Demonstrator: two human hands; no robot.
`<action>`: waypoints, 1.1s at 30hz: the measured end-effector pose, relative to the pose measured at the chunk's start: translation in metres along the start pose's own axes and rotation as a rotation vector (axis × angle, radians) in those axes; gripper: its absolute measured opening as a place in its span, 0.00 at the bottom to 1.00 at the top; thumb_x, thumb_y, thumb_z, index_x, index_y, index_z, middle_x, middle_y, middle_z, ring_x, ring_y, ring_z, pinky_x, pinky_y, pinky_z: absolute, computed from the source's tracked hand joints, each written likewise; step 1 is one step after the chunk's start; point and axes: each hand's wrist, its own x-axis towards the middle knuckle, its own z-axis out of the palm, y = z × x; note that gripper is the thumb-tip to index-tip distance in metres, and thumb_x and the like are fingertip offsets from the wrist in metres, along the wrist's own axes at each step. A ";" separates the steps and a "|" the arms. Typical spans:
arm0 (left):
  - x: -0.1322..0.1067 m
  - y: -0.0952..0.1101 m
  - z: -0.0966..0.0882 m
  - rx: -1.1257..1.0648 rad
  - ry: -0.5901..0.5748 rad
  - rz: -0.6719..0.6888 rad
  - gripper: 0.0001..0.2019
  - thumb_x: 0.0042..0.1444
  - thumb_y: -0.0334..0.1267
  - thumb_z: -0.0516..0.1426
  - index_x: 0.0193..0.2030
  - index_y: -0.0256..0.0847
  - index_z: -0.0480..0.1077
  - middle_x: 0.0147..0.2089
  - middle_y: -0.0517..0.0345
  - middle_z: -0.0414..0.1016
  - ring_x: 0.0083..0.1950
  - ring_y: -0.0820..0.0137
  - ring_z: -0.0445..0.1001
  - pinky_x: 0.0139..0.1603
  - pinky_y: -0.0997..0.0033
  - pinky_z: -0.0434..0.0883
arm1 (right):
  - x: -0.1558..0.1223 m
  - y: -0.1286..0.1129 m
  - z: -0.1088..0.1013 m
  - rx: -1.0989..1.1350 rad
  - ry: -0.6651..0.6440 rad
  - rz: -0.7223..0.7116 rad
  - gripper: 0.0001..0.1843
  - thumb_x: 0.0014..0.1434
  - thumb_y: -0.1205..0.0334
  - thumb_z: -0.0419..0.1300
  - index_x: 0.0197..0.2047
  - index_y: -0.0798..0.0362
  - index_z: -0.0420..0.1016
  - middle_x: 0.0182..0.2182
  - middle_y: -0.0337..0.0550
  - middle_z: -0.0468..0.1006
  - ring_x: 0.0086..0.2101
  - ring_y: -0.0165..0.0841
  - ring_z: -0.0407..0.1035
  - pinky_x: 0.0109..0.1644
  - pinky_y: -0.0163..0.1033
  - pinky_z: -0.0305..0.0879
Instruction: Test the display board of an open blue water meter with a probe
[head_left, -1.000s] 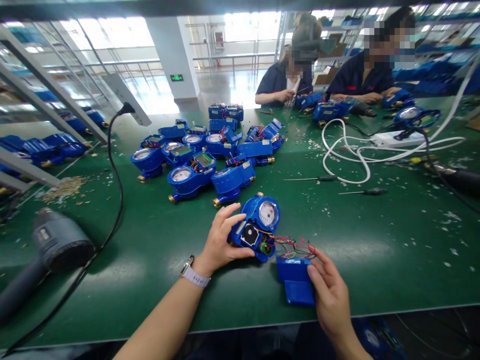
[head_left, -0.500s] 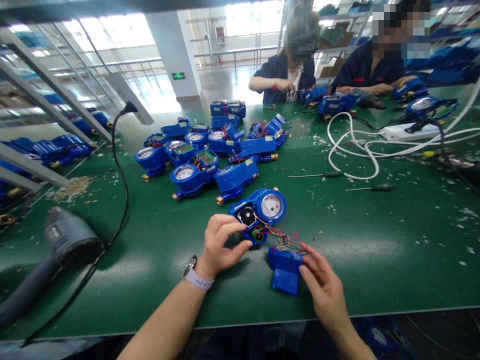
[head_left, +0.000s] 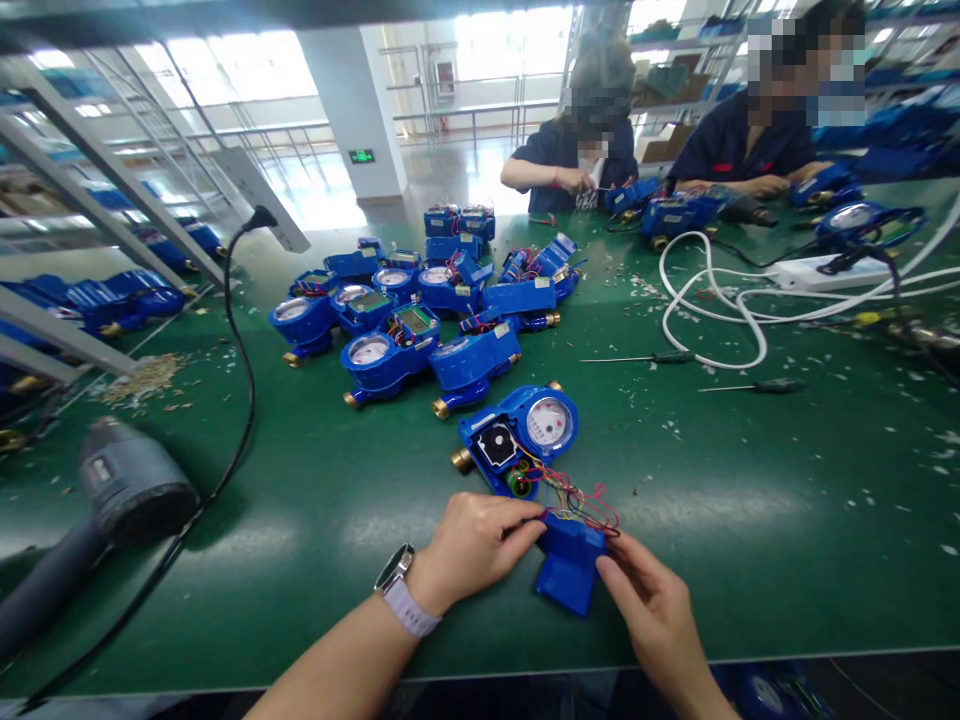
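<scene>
A blue water meter (head_left: 551, 425) with a round white dial lies on the green table, its side housing uncovered. Inside that housing sit a black square part (head_left: 498, 446) and a green cylinder (head_left: 519, 481). Red, yellow and black wires (head_left: 574, 490) run from it to a blue cover (head_left: 568, 582) nearer me. My left hand (head_left: 480, 545) pinches the cover's left upper corner between thumb and fingers. At the right edge, my right hand (head_left: 649, 600) grips the same cover, thumb in front and fingers behind. The cover's far side is hidden from me.
Several other blue water meters (head_left: 390, 350) stand behind. A heat gun (head_left: 135, 490) with a black cord lies left. Two screwdrivers (head_left: 776, 386) and a white cable (head_left: 675, 290) are at right. Two co-workers (head_left: 570, 165) handle meters across the table.
My left hand has left the meter's open housing and moved right and nearer me, closing on the cover's left corner. My right hand stays on the cover, which is slightly turned.
</scene>
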 end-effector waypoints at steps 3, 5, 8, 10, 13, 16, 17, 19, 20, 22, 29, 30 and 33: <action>0.001 0.004 0.002 -0.105 -0.057 -0.124 0.08 0.61 0.37 0.57 0.42 0.42 0.78 0.33 0.61 0.82 0.27 0.74 0.77 0.29 0.77 0.68 | 0.001 -0.002 -0.001 -0.054 -0.050 -0.012 0.18 0.64 0.49 0.60 0.43 0.57 0.78 0.38 0.49 0.80 0.37 0.37 0.77 0.41 0.39 0.75; 0.001 0.006 0.003 -0.163 -0.088 -0.206 0.08 0.61 0.37 0.56 0.39 0.42 0.78 0.30 0.61 0.81 0.25 0.74 0.75 0.28 0.77 0.67 | 0.002 -0.003 -0.001 -0.078 -0.057 -0.017 0.19 0.64 0.48 0.59 0.42 0.57 0.79 0.38 0.50 0.80 0.36 0.38 0.76 0.40 0.40 0.75; 0.000 0.008 0.004 -0.189 -0.105 -0.261 0.08 0.60 0.37 0.56 0.36 0.41 0.77 0.26 0.61 0.78 0.22 0.75 0.71 0.25 0.76 0.63 | 0.003 -0.004 -0.002 -0.103 -0.043 -0.012 0.18 0.65 0.49 0.58 0.42 0.56 0.80 0.37 0.49 0.81 0.36 0.39 0.76 0.40 0.38 0.74; 0.000 0.009 0.005 -0.208 -0.110 -0.281 0.08 0.60 0.37 0.56 0.36 0.41 0.76 0.23 0.62 0.75 0.21 0.75 0.69 0.24 0.77 0.62 | 0.004 -0.005 -0.002 -0.110 -0.018 -0.008 0.18 0.65 0.49 0.57 0.42 0.55 0.80 0.38 0.49 0.81 0.36 0.40 0.77 0.40 0.37 0.75; 0.000 0.010 0.006 -0.259 -0.104 -0.312 0.08 0.61 0.37 0.55 0.37 0.40 0.75 0.21 0.63 0.72 0.20 0.75 0.68 0.23 0.78 0.62 | 0.005 -0.005 -0.002 -0.112 0.041 -0.006 0.20 0.65 0.47 0.57 0.43 0.54 0.81 0.37 0.48 0.81 0.36 0.41 0.77 0.38 0.35 0.75; 0.001 0.010 0.005 -0.276 -0.077 -0.318 0.07 0.61 0.37 0.55 0.37 0.40 0.75 0.20 0.63 0.72 0.20 0.76 0.68 0.23 0.78 0.63 | 0.006 -0.005 -0.003 -0.109 0.085 -0.009 0.20 0.64 0.46 0.57 0.42 0.53 0.82 0.38 0.48 0.81 0.36 0.40 0.77 0.39 0.34 0.75; 0.001 0.009 0.004 -0.276 -0.063 -0.311 0.07 0.61 0.37 0.55 0.36 0.40 0.75 0.20 0.63 0.72 0.20 0.76 0.68 0.23 0.78 0.62 | 0.006 -0.005 -0.004 -0.110 0.097 -0.012 0.20 0.64 0.46 0.57 0.42 0.53 0.82 0.38 0.48 0.81 0.37 0.40 0.77 0.39 0.33 0.75; 0.001 0.007 0.002 -0.271 -0.015 -0.267 0.07 0.61 0.36 0.56 0.36 0.39 0.75 0.20 0.64 0.71 0.19 0.77 0.67 0.21 0.79 0.61 | 0.005 -0.003 -0.005 -0.116 0.117 -0.015 0.20 0.64 0.46 0.58 0.42 0.54 0.82 0.38 0.48 0.81 0.37 0.39 0.77 0.41 0.32 0.74; 0.002 0.006 0.000 -0.262 0.024 -0.225 0.06 0.61 0.35 0.56 0.36 0.39 0.75 0.20 0.64 0.71 0.18 0.77 0.66 0.21 0.79 0.60 | 0.005 -0.002 -0.005 -0.120 0.123 -0.015 0.20 0.64 0.46 0.58 0.42 0.54 0.82 0.38 0.48 0.81 0.37 0.39 0.77 0.41 0.32 0.73; 0.002 0.004 -0.004 -0.223 0.137 -0.106 0.05 0.60 0.33 0.56 0.37 0.39 0.74 0.22 0.63 0.73 0.20 0.77 0.68 0.22 0.78 0.62 | 0.004 -0.001 -0.005 -0.128 0.128 -0.014 0.20 0.63 0.47 0.58 0.43 0.53 0.82 0.39 0.48 0.81 0.38 0.38 0.77 0.42 0.30 0.72; 0.004 0.002 -0.005 0.266 0.191 -0.006 0.14 0.59 0.35 0.57 0.52 0.46 0.71 0.64 0.51 0.68 0.67 0.51 0.58 0.65 0.40 0.53 | 0.006 0.000 -0.002 -0.157 0.145 -0.042 0.20 0.63 0.47 0.59 0.41 0.54 0.83 0.38 0.49 0.81 0.36 0.38 0.78 0.40 0.29 0.72; 0.004 0.002 -0.004 0.295 0.144 -0.037 0.15 0.59 0.35 0.57 0.53 0.47 0.70 0.67 0.53 0.63 0.70 0.50 0.52 0.67 0.36 0.47 | 0.007 0.000 -0.001 -0.163 0.147 -0.050 0.20 0.62 0.47 0.59 0.41 0.54 0.83 0.38 0.49 0.81 0.36 0.38 0.78 0.40 0.30 0.72; 0.004 0.003 0.001 0.311 0.068 -0.095 0.12 0.61 0.36 0.55 0.51 0.47 0.70 0.71 0.57 0.57 0.73 0.51 0.44 0.69 0.33 0.35 | 0.008 -0.003 0.001 -0.179 0.155 -0.082 0.19 0.62 0.48 0.59 0.40 0.53 0.83 0.37 0.48 0.81 0.35 0.38 0.78 0.40 0.31 0.73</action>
